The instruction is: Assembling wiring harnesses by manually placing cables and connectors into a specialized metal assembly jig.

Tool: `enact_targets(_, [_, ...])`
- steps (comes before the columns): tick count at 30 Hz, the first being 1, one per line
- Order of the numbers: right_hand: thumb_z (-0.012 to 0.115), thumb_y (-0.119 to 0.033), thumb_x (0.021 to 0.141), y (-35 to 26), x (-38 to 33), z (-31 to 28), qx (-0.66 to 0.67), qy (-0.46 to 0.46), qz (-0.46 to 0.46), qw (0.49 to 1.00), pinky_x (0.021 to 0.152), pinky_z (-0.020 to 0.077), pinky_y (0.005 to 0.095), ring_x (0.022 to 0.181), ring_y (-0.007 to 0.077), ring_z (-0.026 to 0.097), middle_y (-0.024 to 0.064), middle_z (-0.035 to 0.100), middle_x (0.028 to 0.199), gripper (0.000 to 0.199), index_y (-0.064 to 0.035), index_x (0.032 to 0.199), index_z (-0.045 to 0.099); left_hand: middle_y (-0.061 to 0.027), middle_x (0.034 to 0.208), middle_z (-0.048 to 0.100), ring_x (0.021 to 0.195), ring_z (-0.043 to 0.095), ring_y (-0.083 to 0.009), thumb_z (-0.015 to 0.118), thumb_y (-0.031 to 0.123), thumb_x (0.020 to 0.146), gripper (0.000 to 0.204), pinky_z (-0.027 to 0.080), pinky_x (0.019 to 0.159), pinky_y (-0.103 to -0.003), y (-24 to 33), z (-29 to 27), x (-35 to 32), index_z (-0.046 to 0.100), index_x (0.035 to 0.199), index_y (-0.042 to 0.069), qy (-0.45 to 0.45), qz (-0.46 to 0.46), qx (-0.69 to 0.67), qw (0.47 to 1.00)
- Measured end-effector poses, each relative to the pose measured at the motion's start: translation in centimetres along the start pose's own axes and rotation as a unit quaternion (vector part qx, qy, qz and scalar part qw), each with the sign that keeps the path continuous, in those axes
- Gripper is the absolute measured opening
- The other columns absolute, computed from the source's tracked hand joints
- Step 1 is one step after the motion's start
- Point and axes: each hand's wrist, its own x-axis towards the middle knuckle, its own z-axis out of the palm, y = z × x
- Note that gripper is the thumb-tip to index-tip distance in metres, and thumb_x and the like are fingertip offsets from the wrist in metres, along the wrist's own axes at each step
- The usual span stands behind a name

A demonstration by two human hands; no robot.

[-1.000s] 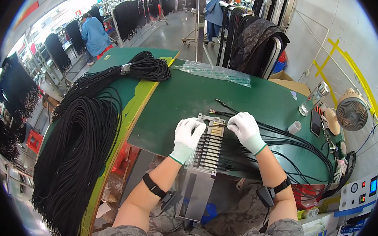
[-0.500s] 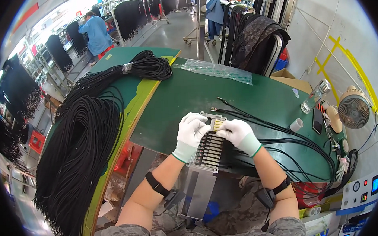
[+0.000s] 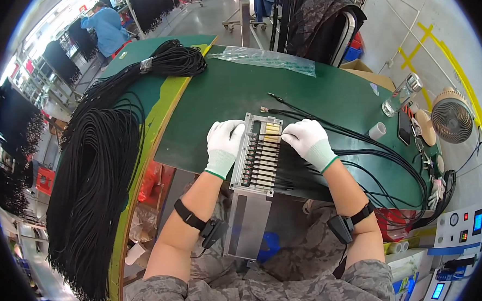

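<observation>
A grey metal fixture [image 3: 259, 159] with a row of slots lies at the near edge of the green table [image 3: 222, 97]. Several black cables [image 3: 361, 155] run from its slots off to the right. My left hand [image 3: 224, 143], in a white glove, rests on the fixture's left rim. My right hand [image 3: 306, 139], also gloved, pinches a black cable at the fixture's upper right and presses its end into a slot. Two loose cable ends [image 3: 274, 102] lie just beyond the fixture.
A large bundle of black cords [image 3: 98, 174] hangs over the table's left side. A clear plastic bag [image 3: 269, 57] lies at the far edge. A glass bottle [image 3: 401, 94], a white cup [image 3: 377, 130] and a small fan [image 3: 454, 118] stand right. A person in blue [image 3: 106, 28] works far left.
My right hand has moved left from the cables to the fixture's upper right with a cable end. My left hand has stayed on the left rim.
</observation>
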Motion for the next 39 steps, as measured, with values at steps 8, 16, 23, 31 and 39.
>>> enact_targets(8, [0.061,-0.025,0.087,0.4,0.0,0.5,-0.020,-0.005,0.000,1.000,0.072,0.0470,0.0415,0.075,0.0294,0.060,0.0070,0.064,0.071,0.016,-0.0116,0.080,0.068,-0.0044,0.092,0.070,0.083,0.061,-0.0246,0.063,0.021,0.089,0.013,0.045,0.084,-0.037,-0.5,-0.1,0.0,0.071,0.089,0.011,-0.024,-0.003,0.017,1.000])
enact_targets(16, [0.061,-0.026,0.087,0.5,0.5,0.6,-0.067,-0.023,-0.008,0.997,0.074,0.0449,0.0413,0.079,0.0297,0.058,0.0066,0.063,0.074,0.016,-0.0119,0.083,0.066,-0.0068,0.103,0.069,0.098,0.060,-0.0247,0.057,0.020,0.093,0.019,0.046,0.090,-0.035,0.1,0.3,0.0,0.072,0.095,0.008,-0.020,0.044,0.007,0.999])
enact_targets(23, [0.061,-0.026,0.087,-0.5,0.5,0.4,-0.075,-0.020,-0.015,0.997,0.073,0.0449,0.0414,0.079,0.0292,0.059,0.0065,0.062,0.073,0.015,-0.0118,0.082,0.065,-0.0163,0.121,0.063,0.110,0.060,-0.0249,0.054,0.020,0.095,0.024,0.042,0.100,-0.032,1.5,0.5,-0.2,0.069,0.109,0.009,-0.023,0.220,0.150,0.964])
enact_targets(31, [0.063,-0.027,0.087,-0.3,0.7,0.7,-0.097,-0.004,-0.016,0.995,0.072,0.0433,0.0398,0.079,0.0266,0.058,0.0043,0.062,0.074,0.013,-0.0144,0.082,0.065,-0.0226,0.139,0.049,0.128,0.046,-0.0358,0.057,0.032,0.094,0.037,0.036,0.108,-0.043,0.3,0.5,-0.2,0.065,0.123,0.011,-0.107,-0.069,-0.239,0.963])
enact_targets(39, [0.064,-0.028,0.086,-0.8,1.0,1.0,-0.099,-0.003,-0.001,0.995,0.072,0.0444,0.0409,0.080,0.0279,0.058,0.0047,0.062,0.074,0.015,-0.0124,0.084,0.065,-0.0202,0.142,0.046,0.129,0.038,-0.0453,0.066,0.042,0.086,0.035,0.032,0.109,-0.053,1.6,0.7,-0.4,0.071,0.116,0.025,-0.137,0.166,0.155,0.964])
